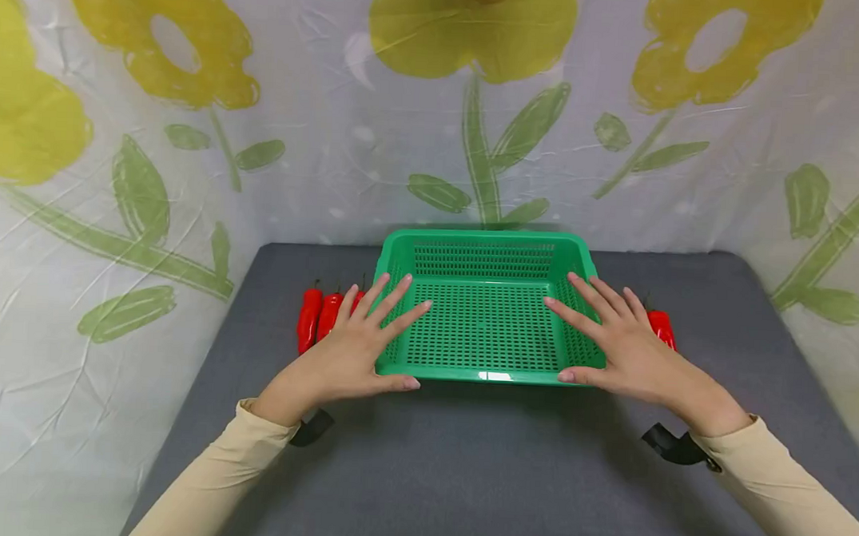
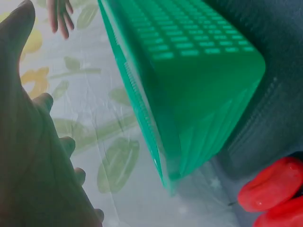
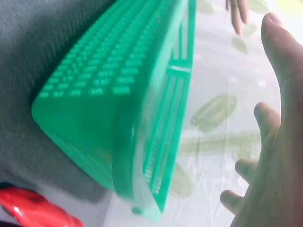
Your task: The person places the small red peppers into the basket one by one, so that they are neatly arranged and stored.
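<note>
A green plastic basket [image 1: 482,375] with slotted walls and a mesh floor sits on the grey table with nothing in it. Over its left side my left hand [image 1: 354,349] is spread, fingers straight. My right hand [image 1: 627,349] spreads likewise over the right side. Both wrist views show a gap between the hand and the basket's rim, and neither hand holds anything. Left of the basket lie red peppers [image 1: 310,320], partly covered by the left hand in the head view. Another red pepper [image 1: 661,329] lies to the right, half hidden behind the right hand.
The dark grey tabletop [image 1: 478,478] stretches in front of the basket. Behind it and along both sides hangs a pale cloth [image 1: 318,175] printed with yellow flowers. A dark strap piece [image 1: 674,444] shows by the right wrist.
</note>
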`<act>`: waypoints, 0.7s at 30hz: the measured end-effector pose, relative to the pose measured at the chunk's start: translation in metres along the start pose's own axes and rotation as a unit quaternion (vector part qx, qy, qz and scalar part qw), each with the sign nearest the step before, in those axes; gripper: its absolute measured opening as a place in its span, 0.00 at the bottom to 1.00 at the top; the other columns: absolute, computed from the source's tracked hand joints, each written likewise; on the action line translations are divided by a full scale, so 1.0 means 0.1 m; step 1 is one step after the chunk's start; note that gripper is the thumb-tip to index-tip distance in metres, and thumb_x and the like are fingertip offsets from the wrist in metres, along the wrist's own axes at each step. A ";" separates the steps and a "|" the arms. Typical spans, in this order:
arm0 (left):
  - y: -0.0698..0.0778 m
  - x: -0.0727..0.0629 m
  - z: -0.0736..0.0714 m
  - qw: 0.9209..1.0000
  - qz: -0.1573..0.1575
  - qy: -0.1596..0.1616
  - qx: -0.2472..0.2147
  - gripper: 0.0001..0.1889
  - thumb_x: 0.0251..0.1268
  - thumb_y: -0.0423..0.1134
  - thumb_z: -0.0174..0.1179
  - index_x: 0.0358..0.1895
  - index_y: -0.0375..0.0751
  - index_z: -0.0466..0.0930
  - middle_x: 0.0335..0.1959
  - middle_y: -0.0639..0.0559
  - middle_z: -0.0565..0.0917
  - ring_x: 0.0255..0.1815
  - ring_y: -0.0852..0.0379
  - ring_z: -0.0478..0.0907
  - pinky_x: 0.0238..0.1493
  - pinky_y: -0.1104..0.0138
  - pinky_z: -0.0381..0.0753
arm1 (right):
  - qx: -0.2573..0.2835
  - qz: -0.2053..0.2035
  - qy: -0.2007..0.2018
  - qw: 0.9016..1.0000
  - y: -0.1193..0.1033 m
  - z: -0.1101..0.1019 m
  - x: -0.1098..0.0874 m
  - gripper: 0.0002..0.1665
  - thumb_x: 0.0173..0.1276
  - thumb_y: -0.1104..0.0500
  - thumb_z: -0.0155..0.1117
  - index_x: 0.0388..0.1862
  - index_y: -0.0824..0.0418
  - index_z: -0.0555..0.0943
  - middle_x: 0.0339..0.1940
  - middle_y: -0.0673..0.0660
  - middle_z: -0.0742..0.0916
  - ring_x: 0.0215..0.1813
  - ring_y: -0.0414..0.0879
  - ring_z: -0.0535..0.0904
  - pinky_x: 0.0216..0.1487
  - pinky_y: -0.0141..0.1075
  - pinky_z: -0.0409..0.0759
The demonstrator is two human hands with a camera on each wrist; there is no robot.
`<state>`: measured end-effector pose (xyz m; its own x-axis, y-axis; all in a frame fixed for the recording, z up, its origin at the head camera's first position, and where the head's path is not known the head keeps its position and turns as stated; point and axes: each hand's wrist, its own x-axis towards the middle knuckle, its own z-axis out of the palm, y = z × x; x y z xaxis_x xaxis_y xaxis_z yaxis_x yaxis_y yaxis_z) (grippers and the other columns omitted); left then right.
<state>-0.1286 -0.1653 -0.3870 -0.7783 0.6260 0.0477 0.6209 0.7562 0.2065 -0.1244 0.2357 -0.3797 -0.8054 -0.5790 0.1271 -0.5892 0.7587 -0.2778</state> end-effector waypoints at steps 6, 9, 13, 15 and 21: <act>-0.15 -0.02 -0.02 0.999 -0.021 0.000 -0.043 0.54 0.58 0.73 0.56 0.81 0.63 0.34 0.83 0.54 0.28 0.83 0.39 0.29 0.75 0.32 0.36 | 0.045 0.021 0.014 0.999 0.15 -0.12 -0.04 0.57 0.60 0.39 0.72 0.81 0.40 0.51 0.84 0.58 0.46 0.82 0.66 0.42 0.71 0.74 0.41; -0.23 -0.03 0.00 0.997 -0.036 -0.009 -0.064 0.54 0.60 0.71 0.57 0.81 0.64 0.32 0.83 0.54 0.27 0.83 0.39 0.27 0.75 0.32 0.35 | 0.063 0.030 0.022 0.997 0.24 -0.16 -0.06 0.58 0.59 0.42 0.73 0.81 0.41 0.50 0.84 0.59 0.47 0.81 0.68 0.42 0.70 0.75 0.40; -0.33 -0.03 0.05 0.993 -0.058 -0.025 -0.095 0.56 0.60 0.68 0.60 0.80 0.66 0.28 0.82 0.54 0.25 0.83 0.43 0.24 0.76 0.33 0.32 | 0.081 0.049 0.037 0.995 0.38 -0.20 -0.09 0.61 0.56 0.45 0.76 0.82 0.42 0.50 0.84 0.60 0.49 0.81 0.68 0.44 0.70 0.74 0.41; -0.38 -0.03 0.09 0.990 -0.067 -0.027 -0.119 0.57 0.59 0.67 0.62 0.79 0.67 0.27 0.83 0.53 0.26 0.83 0.44 0.23 0.76 0.33 0.33 | 0.089 0.066 0.039 0.993 0.45 -0.21 -0.11 0.61 0.56 0.46 0.77 0.82 0.42 0.50 0.84 0.60 0.50 0.80 0.69 0.45 0.69 0.75 0.43; -0.48 -0.04 0.17 0.979 -0.095 -0.034 -0.177 0.60 0.56 0.66 0.66 0.78 0.70 0.25 0.82 0.58 0.25 0.83 0.45 0.24 0.75 0.30 0.35 | 0.142 0.118 0.030 0.982 0.68 -0.20 -0.22 0.60 0.61 0.52 0.74 0.82 0.41 0.46 0.84 0.60 0.47 0.79 0.73 0.41 0.61 0.81 0.47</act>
<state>-0.1535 -0.2011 -0.4138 -0.8608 0.5014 -0.0867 0.3858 0.7541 0.5315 -0.1483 0.3061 -0.3827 -0.9244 -0.3727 0.0806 -0.3513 0.7501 -0.5602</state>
